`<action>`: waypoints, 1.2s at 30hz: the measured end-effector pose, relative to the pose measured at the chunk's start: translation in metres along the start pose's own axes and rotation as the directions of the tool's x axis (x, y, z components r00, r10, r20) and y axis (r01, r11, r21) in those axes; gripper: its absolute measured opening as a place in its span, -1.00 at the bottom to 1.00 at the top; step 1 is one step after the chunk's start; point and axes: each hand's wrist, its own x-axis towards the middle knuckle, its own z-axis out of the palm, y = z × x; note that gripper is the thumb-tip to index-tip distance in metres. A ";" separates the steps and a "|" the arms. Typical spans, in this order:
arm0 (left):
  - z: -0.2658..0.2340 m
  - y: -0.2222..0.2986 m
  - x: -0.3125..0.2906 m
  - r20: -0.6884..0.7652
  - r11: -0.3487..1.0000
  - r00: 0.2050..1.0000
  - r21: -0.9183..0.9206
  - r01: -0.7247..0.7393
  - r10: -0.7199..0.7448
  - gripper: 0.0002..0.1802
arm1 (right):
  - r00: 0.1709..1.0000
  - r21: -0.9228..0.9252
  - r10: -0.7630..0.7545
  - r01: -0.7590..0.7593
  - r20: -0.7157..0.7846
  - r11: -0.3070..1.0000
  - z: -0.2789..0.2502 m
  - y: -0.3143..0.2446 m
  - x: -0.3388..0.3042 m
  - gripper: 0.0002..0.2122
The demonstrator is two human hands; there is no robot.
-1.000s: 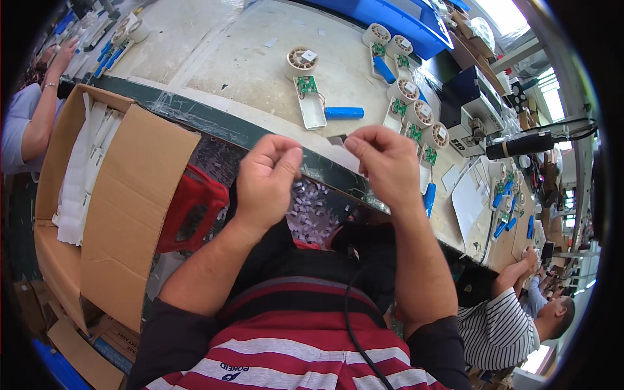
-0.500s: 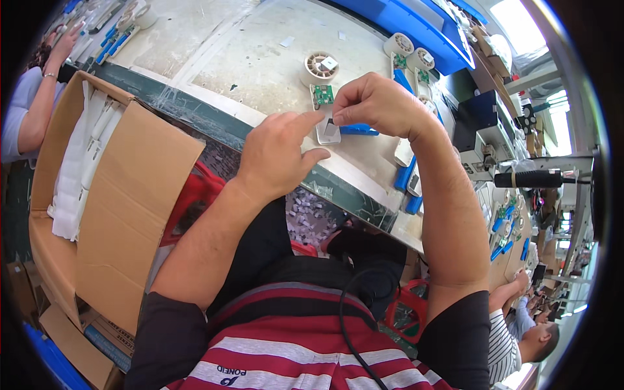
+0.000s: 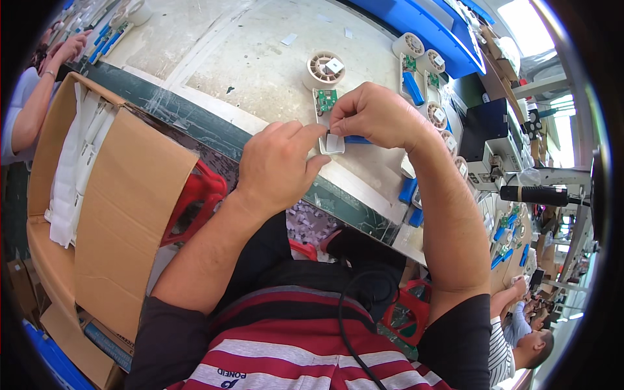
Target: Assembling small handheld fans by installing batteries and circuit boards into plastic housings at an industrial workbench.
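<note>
A white handheld fan body (image 3: pixel 320 112) lies on the workbench, its handle shell open. Its round fan head (image 3: pixel 325 69) points away from me and carries a small white square piece (image 3: pixel 335 65). A green circuit board (image 3: pixel 326 99) sits below the head. A pale square patch (image 3: pixel 334 143) shows inside the handle's near end. My left hand (image 3: pixel 276 162) is at the handle's left side, thumb and forefinger apart around its near end. Over the handle, my right hand (image 3: pixel 377 117) pinches something small and dark, mostly hidden by the fingertips. A blue battery (image 3: pixel 356 139) shows partly below that hand.
More fan bodies with blue batteries (image 3: pixel 412 88) stand at the right, below a large blue bin (image 3: pixel 416 29). An open cardboard box (image 3: pixel 130 214) with white wrapped pieces is at my left. A co-worker's arm (image 3: pixel 36 107) is at far left; another person (image 3: pixel 520 348) sits at lower right.
My right hand has shifted slightly down along the handle, its fingertips still pinched. The left thumb has moved closer to the handle's near end. The view has shifted a little.
</note>
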 end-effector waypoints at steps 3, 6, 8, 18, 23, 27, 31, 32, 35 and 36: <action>0.001 0.000 0.000 -0.010 1.000 1.000 -0.002 0.003 -0.003 -0.57 | 0.995 -0.063 0.003 -0.009 -0.098 0.998 0.011 0.001 -0.003 -0.86; 0.002 0.001 0.000 -0.002 1.000 1.000 -0.006 0.008 -0.008 -0.58 | 0.973 -0.233 -0.095 0.044 -0.210 0.971 0.025 0.003 -0.005 -0.87; 0.000 0.001 0.000 0.004 1.000 1.000 0.000 0.016 -0.016 -0.59 | 0.957 -0.343 -0.146 0.053 -0.252 0.938 0.031 -0.002 -0.006 -0.88; -0.001 0.002 0.000 0.012 0.999 0.999 -0.004 0.033 -0.033 -0.60 | 0.924 -0.429 0.091 -0.257 -0.370 0.866 0.028 -0.031 -0.009 -0.79; 0.001 0.000 -0.001 0.011 0.999 0.999 -0.016 0.031 -0.030 -0.59 | 0.910 -0.179 0.281 -0.344 -0.304 0.922 0.017 -0.010 0.009 -0.66; 0.001 0.002 0.001 0.022 0.999 0.999 -0.009 0.044 -0.044 -0.59 | 0.918 -0.078 0.264 -0.299 -0.296 0.951 0.021 0.000 0.013 -0.65; 0.002 0.000 0.001 0.015 0.998 0.998 -0.023 0.059 -0.059 -0.61 | 0.890 -0.080 0.254 -0.305 -0.378 0.949 0.027 -0.009 0.006 -0.66; 0.002 -0.001 0.000 0.014 0.998 0.998 -0.022 0.064 -0.064 -0.61 | 0.892 -0.083 0.252 -0.304 -0.375 0.949 0.027 -0.014 0.001 -0.66; 0.000 0.000 0.000 0.024 0.997 0.997 -0.021 0.072 -0.072 -0.61 | 0.886 -0.004 0.249 -0.272 -0.392 0.962 0.027 -0.025 -0.017 -0.72; 0.000 0.000 0.000 0.022 0.997 0.997 -0.022 0.074 -0.073 -0.61 | 0.905 -0.059 0.155 -0.193 -0.397 0.979 0.033 -0.022 -0.020 -0.75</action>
